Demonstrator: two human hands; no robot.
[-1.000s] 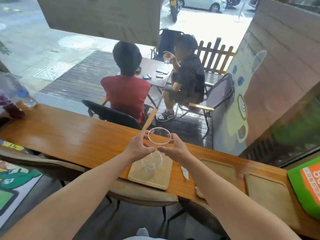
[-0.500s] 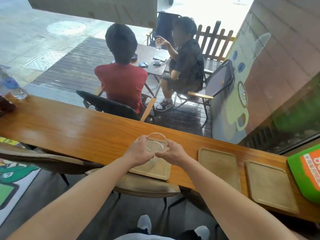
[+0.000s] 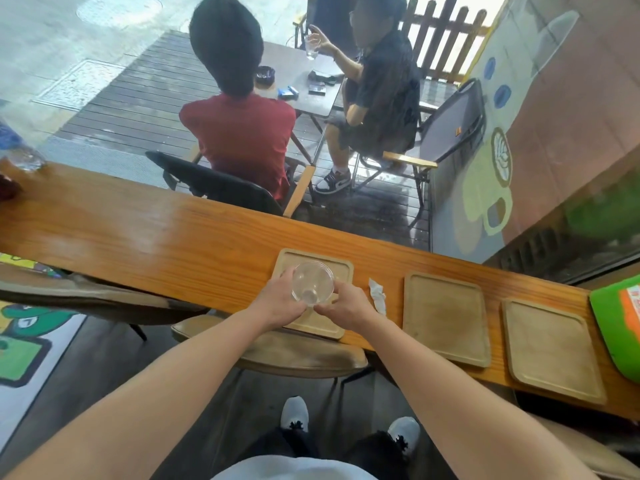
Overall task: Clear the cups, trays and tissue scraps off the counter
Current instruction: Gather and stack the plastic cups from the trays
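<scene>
A clear plastic cup [image 3: 312, 284] stands over a pale wooden tray [image 3: 341, 268] on the long wooden counter [image 3: 156, 244]. My left hand [image 3: 278, 299] grips the cup's left side and my right hand [image 3: 346, 306] grips its right side. A white tissue scrap [image 3: 377, 296] lies on the counter just right of my right hand. Two more wooden trays lie further right, one [image 3: 446, 318] in the middle and one [image 3: 550, 348] near the counter's right end. Whether the cup rests on the tray or is held just above it I cannot tell.
A green and orange item [image 3: 620, 327] sits at the counter's far right. A water bottle [image 3: 20, 154] stands at the far left. Padded stools [image 3: 298, 355] are tucked under the counter's near edge. Beyond the glass, two people sit at an outdoor table.
Both hands have brought the cup down from above the counter's far edge to low over the left tray. The view has tilted downward, and the tissue scrap shows again.
</scene>
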